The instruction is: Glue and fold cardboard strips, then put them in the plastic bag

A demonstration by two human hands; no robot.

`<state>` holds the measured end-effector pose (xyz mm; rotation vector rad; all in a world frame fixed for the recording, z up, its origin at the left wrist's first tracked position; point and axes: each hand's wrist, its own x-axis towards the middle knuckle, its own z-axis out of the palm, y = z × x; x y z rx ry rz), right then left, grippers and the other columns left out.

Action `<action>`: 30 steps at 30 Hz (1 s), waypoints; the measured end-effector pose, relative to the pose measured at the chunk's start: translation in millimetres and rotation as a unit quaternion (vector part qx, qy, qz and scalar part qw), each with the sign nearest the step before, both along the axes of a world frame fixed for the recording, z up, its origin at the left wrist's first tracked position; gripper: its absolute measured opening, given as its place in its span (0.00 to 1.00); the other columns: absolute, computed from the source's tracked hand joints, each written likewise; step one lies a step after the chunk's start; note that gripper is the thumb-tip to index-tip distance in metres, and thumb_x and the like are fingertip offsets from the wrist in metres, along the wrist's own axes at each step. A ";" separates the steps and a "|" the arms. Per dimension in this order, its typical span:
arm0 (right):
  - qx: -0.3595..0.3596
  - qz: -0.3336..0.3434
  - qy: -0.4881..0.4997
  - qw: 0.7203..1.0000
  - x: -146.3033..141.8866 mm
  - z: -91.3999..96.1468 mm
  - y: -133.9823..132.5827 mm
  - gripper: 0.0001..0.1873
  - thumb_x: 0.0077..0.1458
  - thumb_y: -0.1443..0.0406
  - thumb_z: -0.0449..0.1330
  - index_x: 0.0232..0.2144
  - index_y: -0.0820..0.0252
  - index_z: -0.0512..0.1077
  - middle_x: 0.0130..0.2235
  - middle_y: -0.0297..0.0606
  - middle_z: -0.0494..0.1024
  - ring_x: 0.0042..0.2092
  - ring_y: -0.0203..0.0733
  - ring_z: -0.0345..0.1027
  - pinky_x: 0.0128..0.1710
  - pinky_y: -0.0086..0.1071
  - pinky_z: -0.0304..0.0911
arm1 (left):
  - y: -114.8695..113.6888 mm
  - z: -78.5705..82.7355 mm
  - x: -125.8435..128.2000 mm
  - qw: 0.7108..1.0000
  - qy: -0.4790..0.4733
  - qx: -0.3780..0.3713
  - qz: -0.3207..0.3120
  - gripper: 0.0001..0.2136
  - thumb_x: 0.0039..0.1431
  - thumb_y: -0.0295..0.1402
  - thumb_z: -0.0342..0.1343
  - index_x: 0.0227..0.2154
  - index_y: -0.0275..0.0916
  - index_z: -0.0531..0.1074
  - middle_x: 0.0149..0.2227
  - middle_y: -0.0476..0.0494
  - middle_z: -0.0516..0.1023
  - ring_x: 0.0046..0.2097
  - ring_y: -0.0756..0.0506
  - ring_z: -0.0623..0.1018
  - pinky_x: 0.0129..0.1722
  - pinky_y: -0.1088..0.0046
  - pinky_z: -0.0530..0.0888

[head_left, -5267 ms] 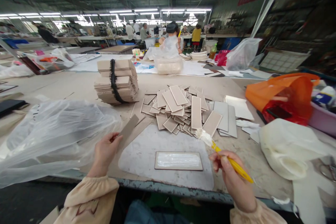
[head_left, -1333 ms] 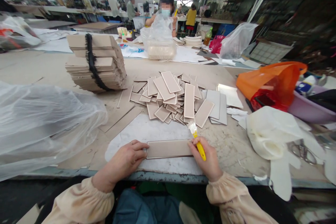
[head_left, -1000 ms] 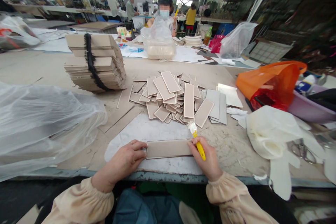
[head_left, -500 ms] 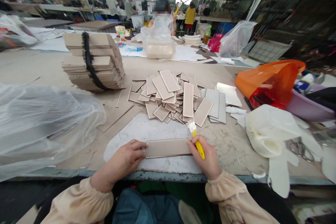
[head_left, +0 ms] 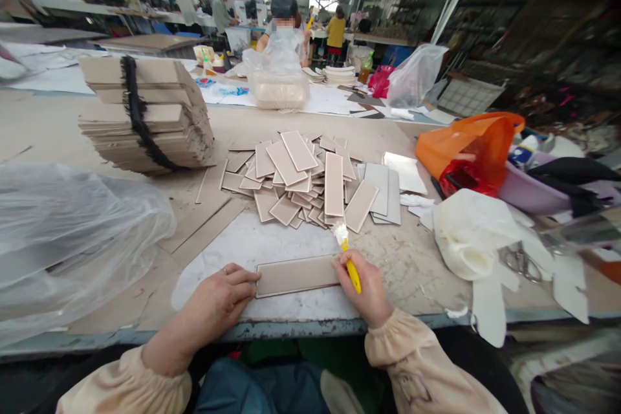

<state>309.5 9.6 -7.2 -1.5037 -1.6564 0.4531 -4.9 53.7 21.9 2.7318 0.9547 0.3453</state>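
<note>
A long beige rectangular panel (head_left: 298, 276) with a dark edge lies on a white sheet (head_left: 213, 259) near the table's front edge. At its left end, the fingers of my left hand (head_left: 228, 294) are closed on the short side. My right hand (head_left: 363, 284) grips a yellow-handled brush (head_left: 350, 266), its bristles coated in white and pointing away from me. The thumb and fingertips of that same hand also touch the panel's right end. Just beyond the brush rises a loose pile of smaller beige rectangular pieces (head_left: 291, 171) with pale borders.
A strapped stack of beige boards (head_left: 155, 129) stands to the left, behind clear plastic sheeting (head_left: 72, 233). On the right are grey pieces (head_left: 383, 191), an orange bag (head_left: 466, 142), a white plastic container (head_left: 466, 233) and scissors (head_left: 521, 264). Across the table sits another person (head_left: 284, 13).
The whole view has shifted, so the table's things appear farther left. Both hands keep their hold, and the panel and brush stay about the same relative to the table.
</note>
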 end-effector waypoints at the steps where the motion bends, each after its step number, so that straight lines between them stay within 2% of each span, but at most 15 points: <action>1: 0.002 -0.001 -0.001 1.000 -0.2 -0.3 0.2 0.06 0.63 0.62 0.52 0.31 0.54 0.62 0.30 0.31 0.71 0.31 0.39 0.69 0.33 0.30 0.62 | 0.1 -0.2 0.0 1.000 -0.001 0.002 -0.003 0.12 0.62 0.25 0.48 0.31 0.42 0.77 0.45 0.45 0.79 0.44 0.46 0.74 0.42 0.70 0.74; 22: 0.026 -0.004 -0.040 0.999 -0.1 -10.1 2.1 0.04 0.64 0.64 0.52 0.35 0.54 0.64 0.34 0.35 0.76 0.35 0.42 0.73 0.36 0.32 0.65 | 0.3 -3.3 0.1 1.000 0.012 -0.014 0.006 0.12 0.62 0.26 0.48 0.31 0.42 0.77 0.46 0.45 0.79 0.45 0.45 0.74 0.43 0.69 0.75; 30: 0.028 0.007 -0.067 0.997 1.3 -12.5 0.7 0.03 0.64 0.65 0.52 0.37 0.54 0.65 0.37 0.39 0.77 0.41 0.45 0.74 0.41 0.35 0.67 | 0.5 -5.9 -1.2 0.999 0.027 -0.027 0.009 0.11 0.62 0.25 0.49 0.31 0.42 0.76 0.47 0.46 0.78 0.46 0.45 0.73 0.44 0.68 0.74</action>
